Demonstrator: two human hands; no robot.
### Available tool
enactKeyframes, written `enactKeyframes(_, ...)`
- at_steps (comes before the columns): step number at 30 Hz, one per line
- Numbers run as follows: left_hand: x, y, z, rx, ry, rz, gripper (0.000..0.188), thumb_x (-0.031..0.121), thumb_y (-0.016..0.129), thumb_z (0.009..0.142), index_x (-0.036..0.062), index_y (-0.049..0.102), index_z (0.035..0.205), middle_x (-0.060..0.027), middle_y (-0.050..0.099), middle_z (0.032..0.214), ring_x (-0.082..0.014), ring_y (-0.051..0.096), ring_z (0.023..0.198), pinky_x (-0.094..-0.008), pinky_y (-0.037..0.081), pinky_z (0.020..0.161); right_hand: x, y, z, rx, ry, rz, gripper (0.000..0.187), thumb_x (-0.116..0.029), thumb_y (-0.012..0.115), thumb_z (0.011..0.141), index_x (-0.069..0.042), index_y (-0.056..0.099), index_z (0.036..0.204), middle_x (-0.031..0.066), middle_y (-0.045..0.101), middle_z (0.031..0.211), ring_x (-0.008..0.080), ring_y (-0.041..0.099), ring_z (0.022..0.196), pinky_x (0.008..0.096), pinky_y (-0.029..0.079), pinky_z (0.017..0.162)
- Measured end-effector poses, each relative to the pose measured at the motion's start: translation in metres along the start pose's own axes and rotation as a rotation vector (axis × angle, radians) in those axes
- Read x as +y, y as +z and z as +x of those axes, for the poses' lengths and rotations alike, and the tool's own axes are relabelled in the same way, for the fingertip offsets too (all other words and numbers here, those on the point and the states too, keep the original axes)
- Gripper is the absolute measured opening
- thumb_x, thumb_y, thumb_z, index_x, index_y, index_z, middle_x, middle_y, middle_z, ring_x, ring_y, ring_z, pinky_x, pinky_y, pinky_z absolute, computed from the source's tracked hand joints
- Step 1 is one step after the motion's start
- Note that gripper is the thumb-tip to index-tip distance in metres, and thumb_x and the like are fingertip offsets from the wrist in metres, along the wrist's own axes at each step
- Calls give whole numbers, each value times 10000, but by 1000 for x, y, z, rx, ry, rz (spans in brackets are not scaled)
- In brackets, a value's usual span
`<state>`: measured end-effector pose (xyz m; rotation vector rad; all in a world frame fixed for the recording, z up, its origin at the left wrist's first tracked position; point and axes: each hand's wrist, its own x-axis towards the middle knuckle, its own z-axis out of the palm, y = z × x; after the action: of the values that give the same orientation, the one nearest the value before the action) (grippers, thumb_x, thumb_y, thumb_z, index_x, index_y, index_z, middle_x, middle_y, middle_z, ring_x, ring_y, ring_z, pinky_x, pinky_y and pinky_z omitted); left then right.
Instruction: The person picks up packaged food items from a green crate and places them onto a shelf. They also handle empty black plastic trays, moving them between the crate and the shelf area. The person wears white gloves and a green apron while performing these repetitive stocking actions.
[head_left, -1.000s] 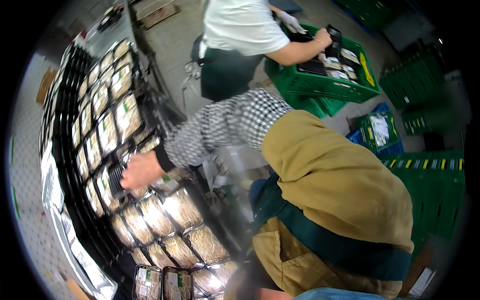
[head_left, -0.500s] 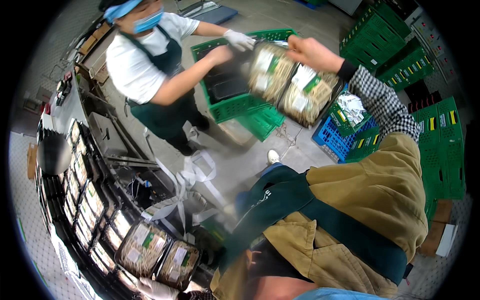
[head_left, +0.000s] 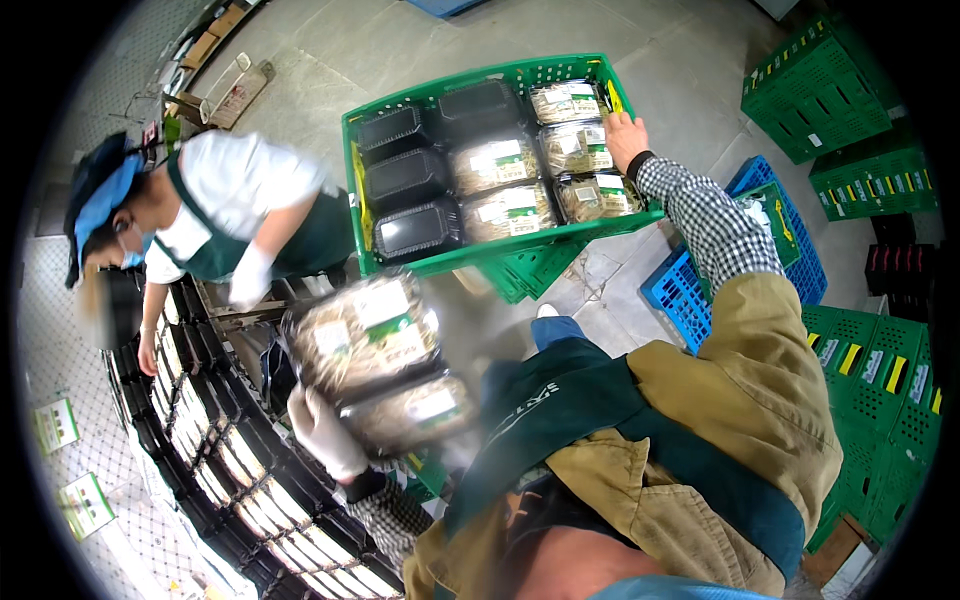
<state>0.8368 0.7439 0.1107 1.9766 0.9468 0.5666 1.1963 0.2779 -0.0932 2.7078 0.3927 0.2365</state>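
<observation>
My gloved left hand [head_left: 322, 432] grips the side of a black tray pack [head_left: 370, 335] of thin, tan, mushroom-like stems, blurred by motion. A second, similar pack [head_left: 412, 412] hangs against it, nearer to me. Ahead stands a green crate [head_left: 480, 258] with rows of packs, several of them showing black undersides. My bare right hand [head_left: 626, 140] reaches to the crate's right end. Its fingers curl down between the rim and a label-topped pack [head_left: 578, 150]; what they hold, if anything, is hidden.
A co-worker [head_left: 235, 205] in a dark apron leans over the long rack of packs [head_left: 250, 470] on my left, one gloved hand near the crate. Stacked green crates [head_left: 870, 400] and a blue crate [head_left: 680, 305] stand on my right. Another green crate [head_left: 535, 270] sits below the filled one.
My left hand has lifted two packs off the rack toward the crate. The packs by my right hand now rest inside it. The co-worker has turned from the crate to the rack.
</observation>
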Motion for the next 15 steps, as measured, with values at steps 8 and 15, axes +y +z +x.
enactKeyframes(8,77,208,28,-424,644,-138,165,28,571,888,-8,566,1049,-9,582,887,-61,529,779,-193,431,727,-9,-181,37,-429,-683,1319,807,-488,664,781,0,374,1355,196,383,1391,282,391,1268,363,347,1034)
enactKeyframes(15,74,250,41,-588,165,-314,406,47,610,870,-54,496,1246,-69,658,820,-71,573,606,-195,460,620,-23,-125,69,-241,-570,1159,758,-355,713,745,4,387,1328,184,517,1236,261,504,1107,344,406,942)
